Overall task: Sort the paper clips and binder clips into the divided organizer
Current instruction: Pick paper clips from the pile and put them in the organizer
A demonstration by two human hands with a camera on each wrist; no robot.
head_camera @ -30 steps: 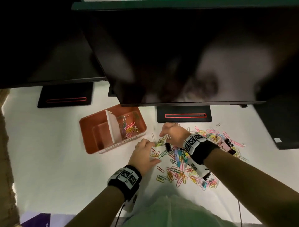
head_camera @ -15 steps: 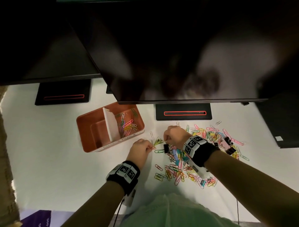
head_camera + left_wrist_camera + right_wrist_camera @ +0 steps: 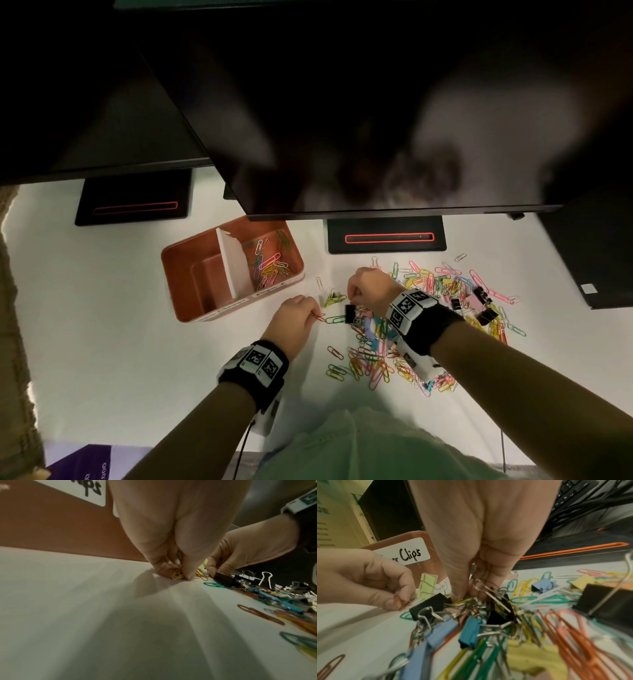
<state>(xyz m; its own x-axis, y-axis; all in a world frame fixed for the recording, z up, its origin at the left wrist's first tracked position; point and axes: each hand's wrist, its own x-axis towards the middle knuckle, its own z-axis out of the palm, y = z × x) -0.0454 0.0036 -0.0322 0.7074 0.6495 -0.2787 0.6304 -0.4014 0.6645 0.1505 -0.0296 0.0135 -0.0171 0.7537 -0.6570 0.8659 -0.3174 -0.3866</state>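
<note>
The orange divided organizer (image 3: 186, 274) stands left of centre, and its right compartment holds paper clips (image 3: 270, 265). A mixed pile of coloured paper clips and binder clips (image 3: 431, 298) spreads over the white desk. My left hand (image 3: 313, 315) pinches a reddish paper clip (image 3: 399, 601) and a yellow one (image 3: 177, 574) at the pile's left edge. My right hand (image 3: 354, 300) has curled fingers dipped into the tangle beside a black binder clip (image 3: 350, 313). It pinches clips there, with the thumb (image 3: 458, 588) against yellow paper clips.
A large dark monitor (image 3: 376, 120) overhangs the desk, its black base (image 3: 385, 238) behind the pile. A second base (image 3: 133, 205) sits at the back left. A yellow binder clip (image 3: 334, 298) and a lone white paper clip (image 3: 319, 283) lie between organizer and pile.
My left hand has closed its fingers into a pinch on paper clips. The right hand has drawn back from the pile's far edge and curled down beside the black binder clip.
</note>
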